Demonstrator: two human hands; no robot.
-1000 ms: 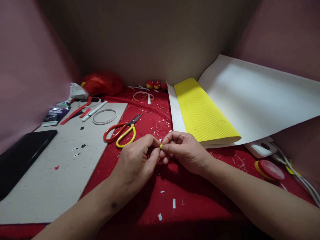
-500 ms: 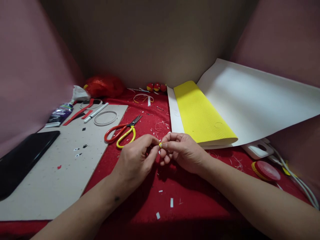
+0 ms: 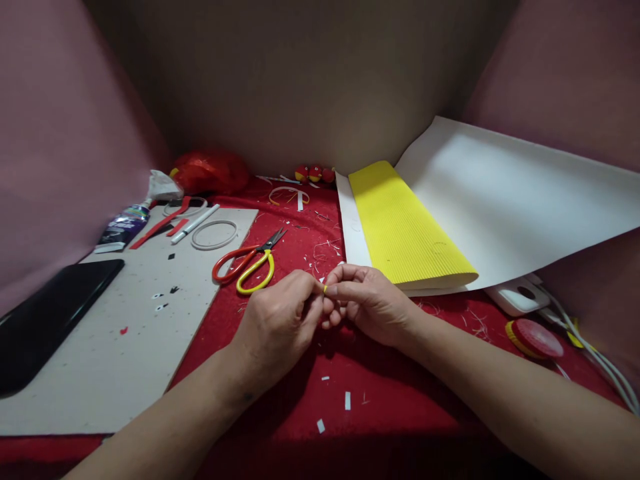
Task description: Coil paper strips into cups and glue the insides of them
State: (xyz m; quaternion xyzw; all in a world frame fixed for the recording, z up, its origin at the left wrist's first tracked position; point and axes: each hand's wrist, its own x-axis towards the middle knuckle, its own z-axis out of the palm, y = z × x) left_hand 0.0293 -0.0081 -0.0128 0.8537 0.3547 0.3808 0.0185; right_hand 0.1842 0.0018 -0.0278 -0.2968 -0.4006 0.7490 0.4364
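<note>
Between the fingertips of both hands sits a tiny yellow piece point(image 3: 325, 290), mostly covered, so I cannot make out its shape. My left hand point(image 3: 283, 313) pinches it from the left with thumb and forefinger. From the other side my right hand point(image 3: 367, 300) pinches the same piece, its lower fingers curled below. Just left of the hands lie scissors point(image 3: 255, 257) with one red and one yellow handle, blades pointing away. Behind my right hand rests a folded sheet of yellow corrugated paper point(image 3: 405, 227) on large white paper point(image 3: 510, 187).
A grey board point(image 3: 150, 360) at left carries a black phone-like slab point(image 3: 55, 320), a white pen point(image 3: 195, 224), a ring point(image 3: 214, 235) and a tube point(image 3: 123, 227). Small red-and-yellow figures point(image 3: 315, 173) stand at the back. A white power strip point(image 3: 517, 297) and a paper coil point(image 3: 535, 338) lie right.
My left fingers have closed in more tightly around the yellow piece, which shows less now. The whole view has shifted slightly; the other things lie as before.
</note>
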